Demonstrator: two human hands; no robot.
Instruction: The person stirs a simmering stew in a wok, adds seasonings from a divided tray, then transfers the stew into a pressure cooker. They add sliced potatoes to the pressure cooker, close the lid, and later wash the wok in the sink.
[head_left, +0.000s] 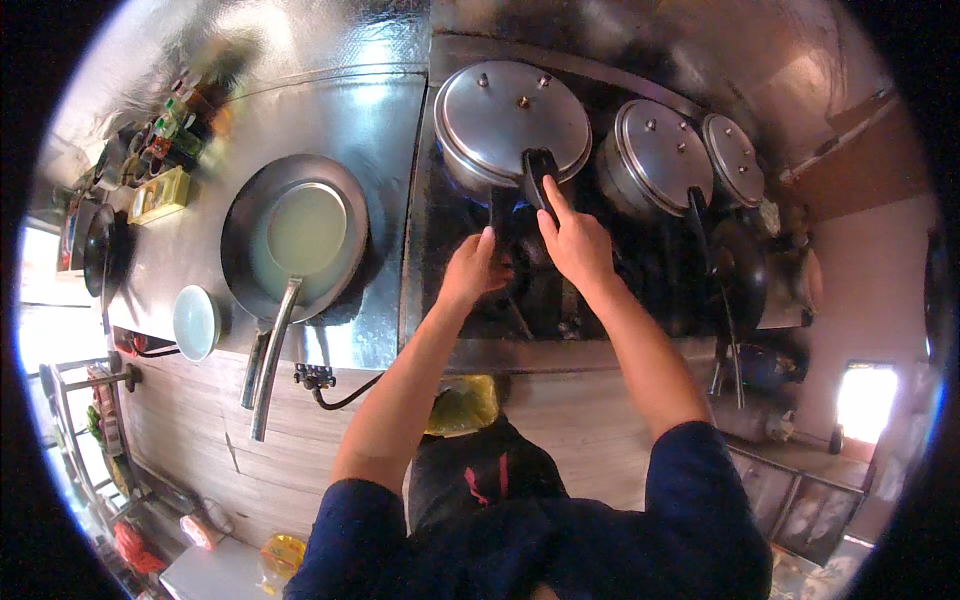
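Observation:
A large metal pressure cooker (495, 120) with its lid on sits over a blue flame on the stove. My right hand (577, 244) is at the black handle (538, 169) of the lid, index finger laid along it and thumb at its lower end. Just below and to the left, my left hand (472, 270) is around the end of the cooker's lower dark handle (501, 206), thumb on top. To the left, a wok (240, 225) stands on the metal counter with a long-handled ladle or pan (307, 229) of cloudy pale liquid in it.
Two more lidded pressure cookers (660, 150) (739, 157) stand to the right, near a dark wok (739, 277). On the counter's left are a pale bowl (196, 322), a yellow container (159, 195) and several bottles (172, 124). A yellow-green basin (466, 405) lies below the stove's edge.

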